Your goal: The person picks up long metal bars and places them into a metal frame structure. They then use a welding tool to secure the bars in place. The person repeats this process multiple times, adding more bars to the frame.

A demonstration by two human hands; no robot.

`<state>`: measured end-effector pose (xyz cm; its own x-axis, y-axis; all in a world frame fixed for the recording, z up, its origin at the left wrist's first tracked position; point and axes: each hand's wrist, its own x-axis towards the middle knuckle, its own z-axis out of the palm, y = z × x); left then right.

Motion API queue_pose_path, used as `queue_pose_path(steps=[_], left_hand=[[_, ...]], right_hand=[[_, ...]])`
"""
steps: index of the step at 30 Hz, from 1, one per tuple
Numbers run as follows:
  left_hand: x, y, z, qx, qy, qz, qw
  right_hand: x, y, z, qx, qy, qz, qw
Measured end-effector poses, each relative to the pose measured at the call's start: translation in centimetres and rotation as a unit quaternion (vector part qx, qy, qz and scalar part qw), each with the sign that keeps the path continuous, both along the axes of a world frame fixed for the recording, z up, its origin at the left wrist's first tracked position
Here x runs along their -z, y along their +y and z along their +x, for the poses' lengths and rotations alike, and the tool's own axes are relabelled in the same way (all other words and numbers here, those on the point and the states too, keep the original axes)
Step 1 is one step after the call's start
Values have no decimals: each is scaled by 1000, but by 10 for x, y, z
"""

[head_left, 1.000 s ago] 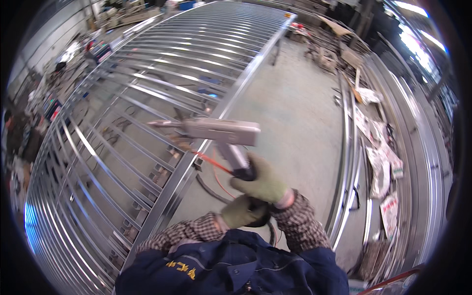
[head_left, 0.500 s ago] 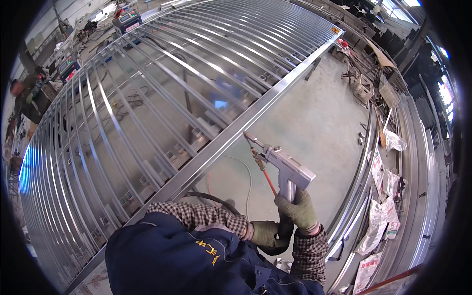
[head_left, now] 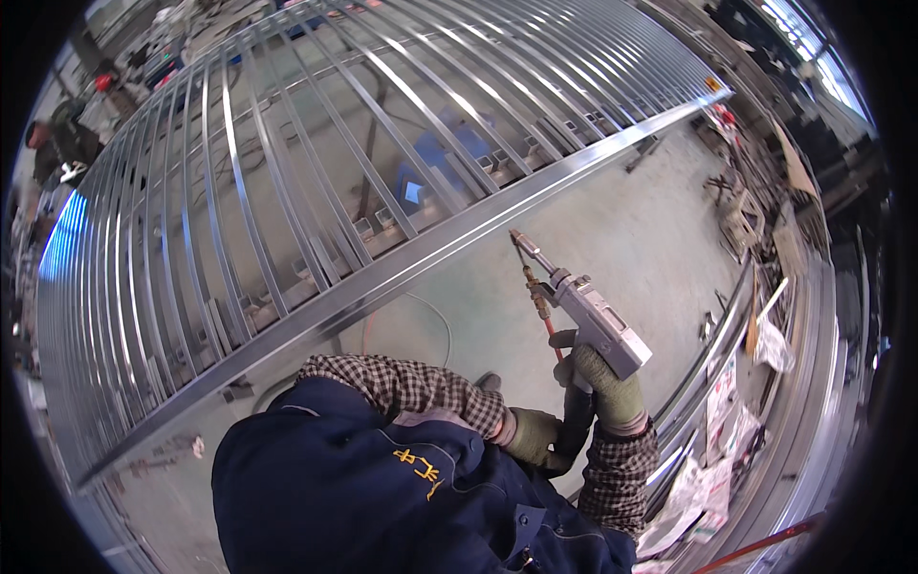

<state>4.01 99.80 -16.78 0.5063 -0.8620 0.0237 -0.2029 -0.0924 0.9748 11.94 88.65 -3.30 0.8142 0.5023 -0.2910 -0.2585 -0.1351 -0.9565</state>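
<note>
My right hand [head_left: 612,387], in a green glove, is wrapped round the grip of a grey handheld welding gun [head_left: 598,320]. A slim metal nozzle [head_left: 535,251] points up and left from the gun, with a brass-coloured wire feed tube [head_left: 537,292] and its red hose beside it. Below the grip, my gloved left hand [head_left: 534,438] is closed round the gun's thick black cable [head_left: 576,421]. Just beyond the nozzle tip runs the long side rail [head_left: 421,263] of a large metal frame; a small gap appears between them.
Many parallel metal bars [head_left: 273,172] span the frame. Long metal profiles [head_left: 813,383] lie along the right, with torn white plastic wrapping [head_left: 684,502] on them. A wooden crate [head_left: 741,220] and scrap stand at the far right. A person [head_left: 62,148] is at the far left.
The view has shifted, and the frame's rail sits at a shallower slant. The welding gun appears further right, its nozzle slightly further from the rail. Both hands keep their hold.
</note>
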Motion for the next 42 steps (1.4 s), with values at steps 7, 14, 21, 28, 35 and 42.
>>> queue_pose_path(steps=[7,14,21,28,35,42], left_hand=[[-31,-2,100,-135,66,115,982],[6,171,150,-632,34,124,764],[40,302,180,-814,-10,333,475],[65,327,190,-790,109,401,451],[56,313,196,-770,205,456,396],[29,352,213,-762,171,471,410]], right_hand=[[-6,-12,110,-101,-74,-72,990],[6,1,225,-164,-139,-46,976],[-14,22,304,-241,-108,70,962],[-21,45,353,-323,-259,74,907],[-5,88,388,-299,-73,-92,947],[51,169,471,-423,-101,38,900]])
